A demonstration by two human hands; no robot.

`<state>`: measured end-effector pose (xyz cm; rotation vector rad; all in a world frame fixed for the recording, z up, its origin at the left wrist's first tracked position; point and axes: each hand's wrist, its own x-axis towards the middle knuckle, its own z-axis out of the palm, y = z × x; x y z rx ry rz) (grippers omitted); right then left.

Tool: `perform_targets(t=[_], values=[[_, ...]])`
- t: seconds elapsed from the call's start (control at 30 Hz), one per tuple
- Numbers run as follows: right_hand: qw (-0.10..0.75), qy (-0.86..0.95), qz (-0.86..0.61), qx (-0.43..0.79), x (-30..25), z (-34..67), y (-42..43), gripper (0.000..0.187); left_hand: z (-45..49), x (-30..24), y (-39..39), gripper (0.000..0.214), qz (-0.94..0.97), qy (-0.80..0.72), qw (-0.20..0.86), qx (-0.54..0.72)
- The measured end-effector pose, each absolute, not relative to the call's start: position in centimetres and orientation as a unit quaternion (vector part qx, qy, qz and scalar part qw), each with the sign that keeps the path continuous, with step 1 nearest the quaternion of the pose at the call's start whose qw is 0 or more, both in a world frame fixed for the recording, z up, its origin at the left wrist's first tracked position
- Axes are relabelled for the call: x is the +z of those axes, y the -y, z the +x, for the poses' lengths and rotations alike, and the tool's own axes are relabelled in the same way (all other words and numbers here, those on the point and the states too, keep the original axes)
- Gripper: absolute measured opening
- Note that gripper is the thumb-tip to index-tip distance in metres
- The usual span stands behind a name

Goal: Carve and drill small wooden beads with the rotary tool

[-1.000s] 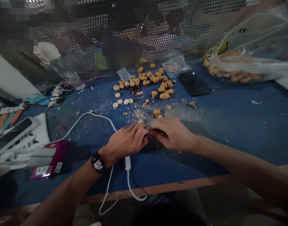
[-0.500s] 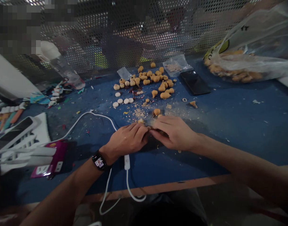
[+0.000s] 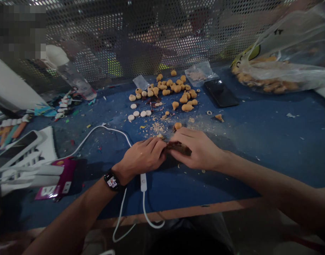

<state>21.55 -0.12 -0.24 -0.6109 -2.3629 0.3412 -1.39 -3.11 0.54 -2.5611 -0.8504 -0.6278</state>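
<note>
Fingertips of both hands meet low over the blue table. My left hand (image 3: 145, 156), with a watch (image 3: 111, 181) on its wrist, is closed, its fingers bent over; what it grips is hidden. My right hand (image 3: 197, 147) is closed in a pinch against the left fingertips. Beneath its fingers shows a dark brown piece (image 3: 186, 149) whose kind I cannot make out. Just beyond the hands sits a small tan gourd (image 3: 177, 126). Pale crumbs and shavings (image 3: 157, 126) lie in front of the fingers.
Behind are many small gourds (image 3: 175, 88), white discs (image 3: 143, 113), a black phone (image 3: 221, 92) and a small plastic bag (image 3: 198, 73). A large clear bag (image 3: 274, 76) holds more gourds. A white cable (image 3: 117, 130) passes under my left wrist. Perforated metal (image 3: 141, 35) stands at the back.
My right fingers have shifted slightly, and more of the dark brown piece shows under them. My left hand stays nearly in place. The view has moved a little.
</note>
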Motion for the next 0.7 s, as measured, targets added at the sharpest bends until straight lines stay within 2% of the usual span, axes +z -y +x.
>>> perform_targets(t=[0.07,0.2,0.33,0.5,0.7], values=[[0.324,0.91,-0.227,0.124,-0.26,21.57,0.07,0.015,-1.45,0.51,3.11,0.01,-0.909,0.304,0.184,-0.219],[0.338,0.902,-0.236,0.13,-0.21,21.56,0.16,0.006,-1.46,0.42,3.03,0.011,-0.906,0.306,0.185,-0.224],[0.348,0.888,-0.264,0.143,-0.03,21.74,0.21,0.016,-1.47,0.51,2.94,0.01,-0.903,0.309,0.184,-0.236],[0.373,0.878,-0.25,0.166,-0.09,22.09,-0.22,0.005,-1.8,0.59,2.76,0.009,-0.901,0.324,0.183,-0.223],[0.387,0.877,-0.248,0.143,0.02,22.17,-0.63,0.001,-2.4,0.16,2.4,0.008,-0.9,0.351,0.149,-0.212]])
